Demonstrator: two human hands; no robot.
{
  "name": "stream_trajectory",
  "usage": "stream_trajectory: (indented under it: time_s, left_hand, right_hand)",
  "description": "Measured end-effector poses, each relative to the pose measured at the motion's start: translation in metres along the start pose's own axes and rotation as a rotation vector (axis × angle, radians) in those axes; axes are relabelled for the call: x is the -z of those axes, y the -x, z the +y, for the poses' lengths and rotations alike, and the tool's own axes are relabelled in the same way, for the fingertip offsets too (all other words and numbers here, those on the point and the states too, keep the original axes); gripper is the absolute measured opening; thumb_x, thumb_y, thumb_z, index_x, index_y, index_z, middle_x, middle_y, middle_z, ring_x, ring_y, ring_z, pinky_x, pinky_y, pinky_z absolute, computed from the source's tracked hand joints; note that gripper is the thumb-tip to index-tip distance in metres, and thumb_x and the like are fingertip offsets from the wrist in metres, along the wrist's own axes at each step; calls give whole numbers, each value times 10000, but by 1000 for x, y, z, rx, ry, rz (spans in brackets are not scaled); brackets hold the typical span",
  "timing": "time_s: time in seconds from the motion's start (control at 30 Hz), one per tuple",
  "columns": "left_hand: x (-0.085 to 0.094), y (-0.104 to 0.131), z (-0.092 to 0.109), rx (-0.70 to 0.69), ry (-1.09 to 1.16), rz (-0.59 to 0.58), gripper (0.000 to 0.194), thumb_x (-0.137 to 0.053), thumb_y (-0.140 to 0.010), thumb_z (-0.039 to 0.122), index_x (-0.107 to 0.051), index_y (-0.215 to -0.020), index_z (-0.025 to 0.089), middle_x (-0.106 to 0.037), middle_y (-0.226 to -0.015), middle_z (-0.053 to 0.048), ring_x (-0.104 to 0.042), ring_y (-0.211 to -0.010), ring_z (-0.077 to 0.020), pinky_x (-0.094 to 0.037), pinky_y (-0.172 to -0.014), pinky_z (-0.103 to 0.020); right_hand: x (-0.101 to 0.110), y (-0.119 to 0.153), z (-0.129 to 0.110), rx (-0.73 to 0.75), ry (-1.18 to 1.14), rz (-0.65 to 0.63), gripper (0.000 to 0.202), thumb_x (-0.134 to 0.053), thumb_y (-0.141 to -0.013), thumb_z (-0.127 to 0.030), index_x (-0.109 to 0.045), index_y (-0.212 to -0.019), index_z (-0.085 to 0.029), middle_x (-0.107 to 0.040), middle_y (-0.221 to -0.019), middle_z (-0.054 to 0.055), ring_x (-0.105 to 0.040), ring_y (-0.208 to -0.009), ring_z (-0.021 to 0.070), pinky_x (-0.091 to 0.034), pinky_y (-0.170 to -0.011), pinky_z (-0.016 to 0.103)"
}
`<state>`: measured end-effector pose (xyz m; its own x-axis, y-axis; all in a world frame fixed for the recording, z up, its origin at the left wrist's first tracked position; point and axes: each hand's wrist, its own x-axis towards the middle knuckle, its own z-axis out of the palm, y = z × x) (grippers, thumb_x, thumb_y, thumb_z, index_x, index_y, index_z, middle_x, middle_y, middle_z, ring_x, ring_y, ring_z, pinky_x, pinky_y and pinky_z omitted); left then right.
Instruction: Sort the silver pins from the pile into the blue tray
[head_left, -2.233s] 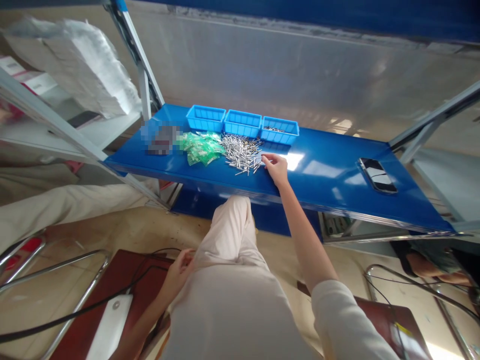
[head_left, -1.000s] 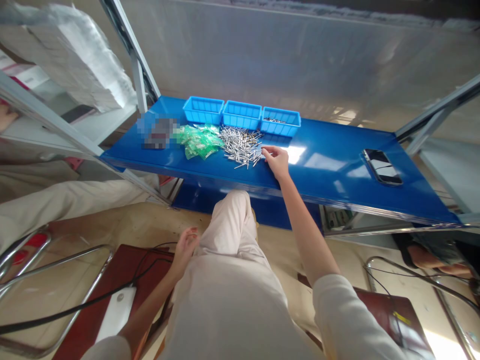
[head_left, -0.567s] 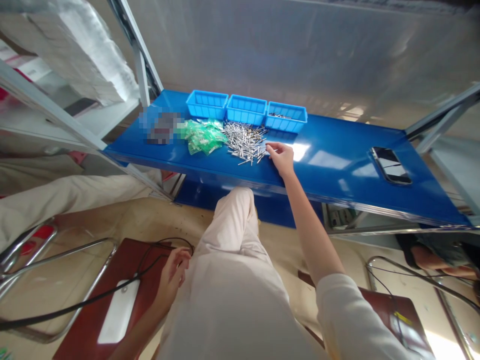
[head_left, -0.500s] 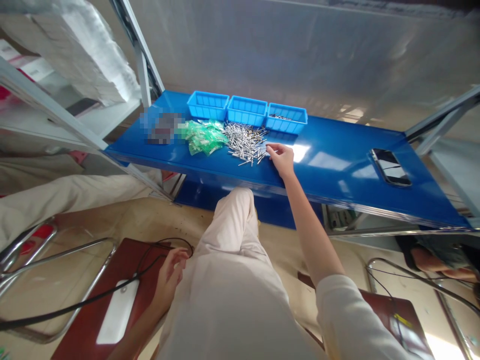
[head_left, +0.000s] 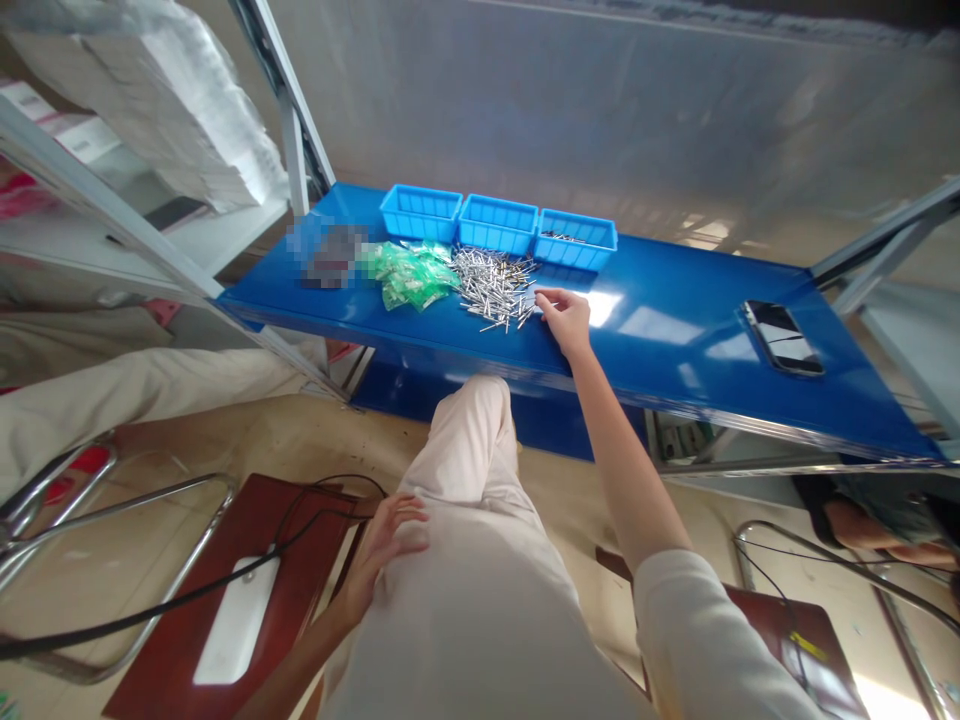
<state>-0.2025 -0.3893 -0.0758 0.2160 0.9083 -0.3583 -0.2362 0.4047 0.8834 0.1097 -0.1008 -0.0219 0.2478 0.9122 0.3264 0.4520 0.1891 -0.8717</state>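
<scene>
A loose pile of thin silver metal pins (head_left: 491,288) lies on the blue shelf (head_left: 675,290). At its right edge is my right hand (head_left: 564,318), thumb and fingertips closed together in a pinch. What sits between them is too small to make out. My left hand (head_left: 394,535) rests on my light trousers at the thigh, fingers apart and holding nothing. Green plastic bags (head_left: 412,275) with small pieces inside lie against the pile's left side. Behind stand three blue bins: a left bin (head_left: 421,212), a middle bin (head_left: 497,224) and a right bin (head_left: 575,240) with some dark pins in it.
A phone (head_left: 784,337) lies at the shelf's right end; a blurred dark item (head_left: 334,256) is at its left. Below on the left, a brown stool (head_left: 172,620) carries a white power bank (head_left: 238,620) with a black cable. Another person's leg (head_left: 150,385) shows at left.
My left hand has moved right, from beside my leg onto my thigh. My right hand stays pinched at the edge of the pile. The view has shifted slightly.
</scene>
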Motion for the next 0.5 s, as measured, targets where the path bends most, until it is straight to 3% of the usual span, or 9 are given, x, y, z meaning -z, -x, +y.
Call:
stream_trajectory:
  time_s: [0.13,0.2,0.37,0.43,0.5]
  left_hand:
    - [9,-1,-10,7,-33,-10,568,-598,-647,438,-414,-1150,251,-515,-1021,-76,-515,-907,-242,-523,-485,-299]
    - [10,-2,-11,-28,-46,-17,549,-589,-663,440,-416,-1150,254,-516,-982,-66,-518,-853,-217,-506,-457,-267]
    - [-1,-9,-7,-14,-123,-155,539,-498,-752,446,-364,-1237,253,-420,-1222,-103,-460,-1069,-265,-486,-797,-429]
    - [-1,-12,-10,-10,-244,-100,537,-488,-761,450,-360,-1247,262,-331,-1318,-99,-416,-1139,-271,-447,-865,-439]
    - [4,-14,-14,-86,-403,53,568,-500,-748,472,-356,-1251,251,-290,-1350,-100,-399,-1162,-267,-424,-897,-435]
  right_hand:
    - [0,0,-1,-8,0,3,290,-549,-702,-341,-680,-860,-137,-681,-753,54,-586,-528,135,-483,-534,263]
    - [0,0,-1,0,-5,5,287,-550,-702,-336,-681,-859,-134,-681,-760,57,-584,-524,131,-479,-534,258]
    - [0,0,0,-3,1,6,288,-553,-702,-334,-683,-862,-133,-676,-720,53,-579,-510,129,-478,-528,256]
    - [0,0,-1,-5,6,5,288,-553,-701,-333,-683,-862,-133,-677,-718,52,-579,-511,130,-479,-531,258]
    - [0,0,-2,-5,1,3,289,-552,-702,-330,-682,-866,-130,-680,-743,58,-582,-520,131,-480,-530,259]
